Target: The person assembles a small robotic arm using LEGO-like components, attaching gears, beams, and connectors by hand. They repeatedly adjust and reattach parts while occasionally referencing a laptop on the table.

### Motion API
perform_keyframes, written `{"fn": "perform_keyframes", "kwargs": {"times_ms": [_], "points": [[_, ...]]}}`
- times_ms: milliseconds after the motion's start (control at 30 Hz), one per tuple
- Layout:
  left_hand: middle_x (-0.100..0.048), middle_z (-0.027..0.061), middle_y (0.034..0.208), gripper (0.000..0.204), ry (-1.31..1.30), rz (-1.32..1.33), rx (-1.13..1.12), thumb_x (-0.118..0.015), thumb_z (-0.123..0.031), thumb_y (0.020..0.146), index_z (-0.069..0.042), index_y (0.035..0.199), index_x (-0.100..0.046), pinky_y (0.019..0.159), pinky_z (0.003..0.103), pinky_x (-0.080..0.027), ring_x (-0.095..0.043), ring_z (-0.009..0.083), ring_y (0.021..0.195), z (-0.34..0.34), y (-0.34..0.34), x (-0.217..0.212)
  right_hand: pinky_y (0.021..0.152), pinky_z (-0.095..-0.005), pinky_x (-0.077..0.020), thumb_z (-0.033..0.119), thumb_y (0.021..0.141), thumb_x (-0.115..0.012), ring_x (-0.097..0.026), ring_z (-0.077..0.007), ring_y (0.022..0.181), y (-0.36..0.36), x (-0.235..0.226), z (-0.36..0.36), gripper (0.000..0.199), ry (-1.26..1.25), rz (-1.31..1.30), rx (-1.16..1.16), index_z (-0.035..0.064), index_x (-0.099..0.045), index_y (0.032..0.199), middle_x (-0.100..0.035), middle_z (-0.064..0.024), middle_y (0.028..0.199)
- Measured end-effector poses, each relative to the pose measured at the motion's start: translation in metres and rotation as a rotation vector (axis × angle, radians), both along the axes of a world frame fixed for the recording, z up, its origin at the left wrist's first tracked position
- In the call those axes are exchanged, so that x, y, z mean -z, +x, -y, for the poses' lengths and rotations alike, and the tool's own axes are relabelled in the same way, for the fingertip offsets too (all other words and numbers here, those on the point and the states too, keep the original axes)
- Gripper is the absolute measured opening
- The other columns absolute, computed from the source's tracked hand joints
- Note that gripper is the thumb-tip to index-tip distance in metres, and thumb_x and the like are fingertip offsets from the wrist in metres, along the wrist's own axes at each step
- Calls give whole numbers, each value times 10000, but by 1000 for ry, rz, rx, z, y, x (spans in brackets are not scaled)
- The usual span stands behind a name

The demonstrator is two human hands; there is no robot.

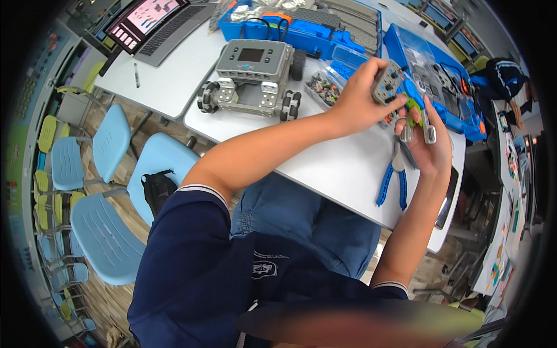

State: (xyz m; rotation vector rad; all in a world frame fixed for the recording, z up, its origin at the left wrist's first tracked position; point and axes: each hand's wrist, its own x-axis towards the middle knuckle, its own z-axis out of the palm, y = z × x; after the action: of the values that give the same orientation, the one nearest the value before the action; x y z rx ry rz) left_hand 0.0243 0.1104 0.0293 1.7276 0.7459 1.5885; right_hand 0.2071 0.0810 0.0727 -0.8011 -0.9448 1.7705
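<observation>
My left hand (358, 100) is closed on a grey perforated building piece (386, 86) with black pegs on it. Close beside it, my right hand (434, 149) grips a small assembly of grey, green and blue plastic parts (413, 110). The two pieces are near each other above the table; whether they touch I cannot tell. Below my hands, blue-handled pliers (394, 177) lie on the white table (325, 174). To the left stands a grey wheeled robot (252, 78) with a small dark screen on top.
Blue cases (301, 36) of grey parts stand at the back, with another blue case (470, 119) at right. A tray of small pieces (324, 87) sits past my left forearm. A laptop (165, 32) and pen (137, 75) lie far left. Light blue chairs (107, 238) stand at left.
</observation>
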Motion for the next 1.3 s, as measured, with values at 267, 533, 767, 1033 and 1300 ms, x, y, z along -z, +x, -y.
{"fn": "perform_keyframes", "kwargs": {"times_ms": [267, 533, 767, 1033, 1300], "points": [[-622, 73, 1071, 518, 86, -66, -17, -816, -169, 843, -39, 1214, -480, 873, 308, -502, -604, 133, 1013, -1, 2, 3, 704, -320, -508, 429, 1037, -484, -662, -221, 699, -3, -3, 4, 473, 90, 250, 108, 58, -595, 767, -633, -96, 765], [-604, 84, 1047, 551, 162, -107, -77, -830, -255, 835, -33, 1211, -493, 873, 326, -496, -592, 171, 1006, 0, 3, 4, 658, -305, -522, 446, 1012, -539, -681, -203, 666, -6, -8, 7, 480, 66, 386, 214, 29, -664, 810, -673, -91, 759], [-610, 109, 1005, 492, 300, -222, -219, -794, -337, 852, -32, 1158, -558, 831, 349, -492, -610, 243, 964, 5, -1, -3, 676, -288, -509, 422, 1037, -504, -674, -181, 715, -9, -4, 5, 447, 114, 406, 153, 17, -660, 931, -677, -84, 792], [-667, 72, 994, 486, 240, -224, -197, -814, -266, 849, -32, 1173, -538, 807, 312, -512, -644, 161, 919, -3, 2, 5, 721, -285, -478, 407, 1034, -522, -639, -158, 754, -3, 1, 4, 393, 255, 410, 142, 80, -577, 823, -653, -68, 814], [-673, 86, 1012, 538, 191, -207, -81, -827, -165, 828, -37, 1193, -452, 803, 297, -539, -680, 162, 941, -1, 1, 3, 734, -291, -457, 446, 977, -608, -595, -164, 728, -14, -7, 10, 438, 306, 396, 180, 95, -586, 716, -654, -99, 743]]}}
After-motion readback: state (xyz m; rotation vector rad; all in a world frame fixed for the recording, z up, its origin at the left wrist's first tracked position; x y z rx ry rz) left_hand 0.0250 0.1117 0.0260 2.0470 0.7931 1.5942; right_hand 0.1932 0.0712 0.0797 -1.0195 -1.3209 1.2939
